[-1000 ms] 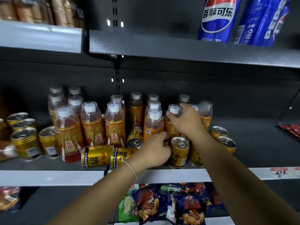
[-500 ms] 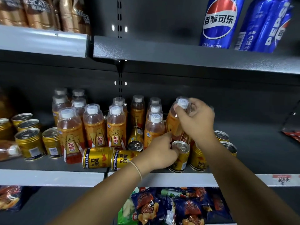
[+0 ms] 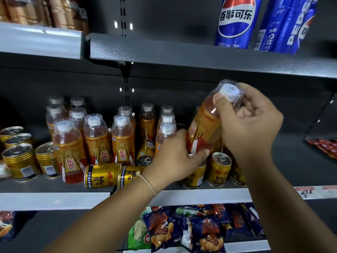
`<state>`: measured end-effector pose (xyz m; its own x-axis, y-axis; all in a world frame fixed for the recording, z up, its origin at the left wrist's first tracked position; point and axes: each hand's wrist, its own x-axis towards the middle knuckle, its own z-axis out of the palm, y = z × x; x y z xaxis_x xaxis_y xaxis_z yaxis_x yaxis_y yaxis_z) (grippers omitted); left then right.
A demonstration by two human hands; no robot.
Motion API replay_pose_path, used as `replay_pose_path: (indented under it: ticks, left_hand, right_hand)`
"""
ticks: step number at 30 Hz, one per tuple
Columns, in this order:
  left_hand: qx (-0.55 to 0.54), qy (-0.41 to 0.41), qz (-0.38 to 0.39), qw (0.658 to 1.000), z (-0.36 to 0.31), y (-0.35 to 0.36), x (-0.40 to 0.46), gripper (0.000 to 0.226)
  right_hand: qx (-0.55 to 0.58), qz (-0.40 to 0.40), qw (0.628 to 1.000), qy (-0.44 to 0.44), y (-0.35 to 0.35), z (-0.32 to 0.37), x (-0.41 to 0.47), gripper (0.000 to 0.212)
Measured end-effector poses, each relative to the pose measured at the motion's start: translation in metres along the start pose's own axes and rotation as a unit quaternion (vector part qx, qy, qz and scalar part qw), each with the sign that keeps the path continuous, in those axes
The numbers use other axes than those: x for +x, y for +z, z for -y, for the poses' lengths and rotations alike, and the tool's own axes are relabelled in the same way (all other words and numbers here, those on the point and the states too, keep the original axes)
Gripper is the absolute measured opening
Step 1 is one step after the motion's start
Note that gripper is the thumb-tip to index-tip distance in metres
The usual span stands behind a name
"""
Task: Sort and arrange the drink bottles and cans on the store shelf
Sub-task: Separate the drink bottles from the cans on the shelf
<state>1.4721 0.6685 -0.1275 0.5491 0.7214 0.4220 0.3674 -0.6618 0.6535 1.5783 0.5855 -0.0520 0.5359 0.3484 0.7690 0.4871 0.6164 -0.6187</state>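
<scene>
Snack bags (image 3: 182, 229) lowest and nearest, then the shelf (image 3: 54, 199) edge, and both forearms reaching in over it. Left hand (image 3: 175, 157) is low among the cans, fingers curled under the base of the lifted bottle (image 3: 204, 132) and steadying it; whether it also touches the can (image 3: 193, 176) beneath, I can't tell. Right hand (image 3: 249, 123) is higher, thumb and fingers pinching the bottle's clear-capped neck. The bottle is off the shelf, held above the upright cans at the right end, cap tipped up and right, long axis leaning away from vertical, label toward us. Looks like a sorting step: a bottle pulled out of the can zone, bound for its own kind. Next move, I'd say, swing it left, bring it upright, and find a gap. Tight, because the bottle rows (image 3: 102, 137) are packed and two cans (image 3: 116, 175) lie on their sides in front, another can (image 3: 145, 152) tipped between the rows. More cans (image 3: 20, 157) stand far left. Above, Pepsi cans (image 3: 237, 22) lean on the upper shelf
</scene>
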Motion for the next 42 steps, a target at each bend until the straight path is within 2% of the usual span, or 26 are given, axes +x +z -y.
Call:
replay_pose_path:
  ticks: [4, 6, 11, 18, 22, 26, 30, 33, 38, 42]
  left_hand:
    - [0.071, 0.007, -0.045, 0.996, -0.006, -0.015, -0.015, 0.073]
    - [0.074, 0.014, -0.044, 0.996, -0.006, -0.024, -0.022, 0.075]
    - [-0.136, -0.012, 0.043, 0.99, 0.014, -0.064, -0.041, 0.068]
    - [-0.201, -0.03, -0.023, 0.979, 0.069, -0.138, -0.086, 0.065]
    - [-0.184, -0.056, -0.062, 0.979, 0.106, -0.189, -0.122, 0.06]
    - [-0.164, -0.093, -0.083, 0.979, 0.147, -0.241, -0.16, 0.062]
    - [-0.122, -0.119, -0.103, 0.98, 0.185, -0.294, -0.198, 0.064]
    - [-0.099, -0.148, -0.136, 0.975, 0.209, -0.33, -0.221, 0.06]
    - [-0.045, -0.193, -0.177, 0.964, 0.243, -0.376, -0.25, 0.052]
    - [-0.011, -0.226, -0.183, 0.957, 0.266, -0.398, -0.26, 0.059]
  right_hand:
    - [-0.009, 0.03, 0.999, -0.022, 0.006, 0.015, -0.011, 0.025]
    - [0.003, 0.046, 0.999, -0.013, 0.013, 0.021, -0.018, 0.023]
    - [0.041, 0.081, 0.996, 0.004, 0.046, 0.033, -0.039, 0.026]
    - [0.054, 0.166, 0.985, 0.019, 0.128, 0.063, -0.079, 0.027]
    - [0.05, 0.199, 0.978, 0.034, 0.185, 0.08, -0.111, 0.02]
    - [0.006, 0.233, 0.97, 0.073, 0.243, 0.093, -0.146, 0.035]
    - [0.018, 0.281, 0.957, 0.072, 0.303, 0.107, -0.176, 0.031]
    - [0.055, 0.34, 0.934, 0.092, 0.347, 0.115, -0.197, 0.034]
    - [0.043, 0.421, 0.893, 0.151, 0.407, 0.113, -0.219, 0.051]
    - [0.025, 0.483, 0.858, 0.174, 0.448, 0.107, -0.228, 0.062]
